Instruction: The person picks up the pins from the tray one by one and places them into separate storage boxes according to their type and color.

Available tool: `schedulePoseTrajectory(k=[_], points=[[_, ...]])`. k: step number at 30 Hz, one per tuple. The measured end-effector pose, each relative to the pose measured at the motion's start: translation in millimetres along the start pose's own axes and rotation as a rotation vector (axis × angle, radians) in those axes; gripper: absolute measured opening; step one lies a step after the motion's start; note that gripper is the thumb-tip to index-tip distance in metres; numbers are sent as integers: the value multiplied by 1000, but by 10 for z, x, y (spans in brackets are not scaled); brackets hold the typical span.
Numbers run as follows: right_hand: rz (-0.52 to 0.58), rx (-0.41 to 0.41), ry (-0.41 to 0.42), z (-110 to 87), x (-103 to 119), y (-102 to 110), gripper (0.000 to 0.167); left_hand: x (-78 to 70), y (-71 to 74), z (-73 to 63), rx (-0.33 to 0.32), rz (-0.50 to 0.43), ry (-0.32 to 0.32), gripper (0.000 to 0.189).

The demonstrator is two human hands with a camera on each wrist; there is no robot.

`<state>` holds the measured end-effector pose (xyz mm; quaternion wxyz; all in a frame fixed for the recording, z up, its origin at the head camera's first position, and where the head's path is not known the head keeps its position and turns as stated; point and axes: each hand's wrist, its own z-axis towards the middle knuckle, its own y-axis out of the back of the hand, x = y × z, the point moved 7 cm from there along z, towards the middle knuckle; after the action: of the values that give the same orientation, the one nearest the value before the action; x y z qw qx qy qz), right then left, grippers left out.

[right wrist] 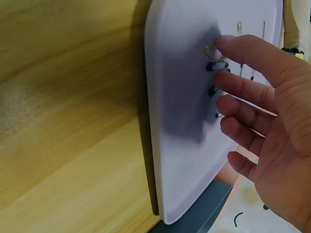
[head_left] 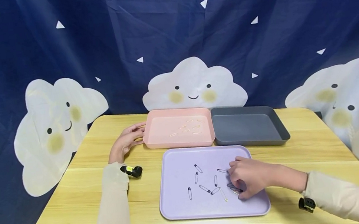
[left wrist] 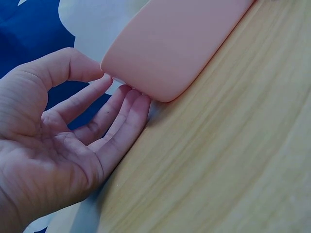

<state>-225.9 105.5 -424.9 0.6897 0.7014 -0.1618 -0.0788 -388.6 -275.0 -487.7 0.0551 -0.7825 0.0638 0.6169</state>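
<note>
My left hand (head_left: 126,140) is beside the left end of a pink tray (head_left: 180,142), its thumb and fingertips touching the end wall in the left wrist view. Over the right part of a lilac tray (head_left: 181,210) is my right hand (head_left: 251,175), thumb and index finger apart around a small cluster of safety pins. A black safety pin (right wrist: 217,65) and a gold safety pin (right wrist: 207,50) show between those fingertips. Left of that hand lie several black safety pins (head_left: 204,188) and one gold safety pin (head_left: 223,195).
Several gold safety pins (head_left: 186,129) lie inside the pink tray. A dark grey tray (head_left: 254,142) stands against its right side, behind the lilac one. All three trays are on a wooden table (head_left: 62,223), with a blue cloud-print curtain (head_left: 168,23) behind it.
</note>
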Motion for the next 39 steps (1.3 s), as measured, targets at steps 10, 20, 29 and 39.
schedulePoseTrajectory(k=[10,20,29,39], points=[[-2,39,-31,21,14,-25,24,-153,-92,-157,28,8,0,60],[-15,1,-15,64,0,-43,25,-145,-93,-148,26,12,-9,60],[-37,-4,-33,96,-48,-53,26,-139,-74,-143,26,-9,-12,61],[-48,-6,-34,105,-54,-54,24,-129,-63,-125,15,-14,-1,60]])
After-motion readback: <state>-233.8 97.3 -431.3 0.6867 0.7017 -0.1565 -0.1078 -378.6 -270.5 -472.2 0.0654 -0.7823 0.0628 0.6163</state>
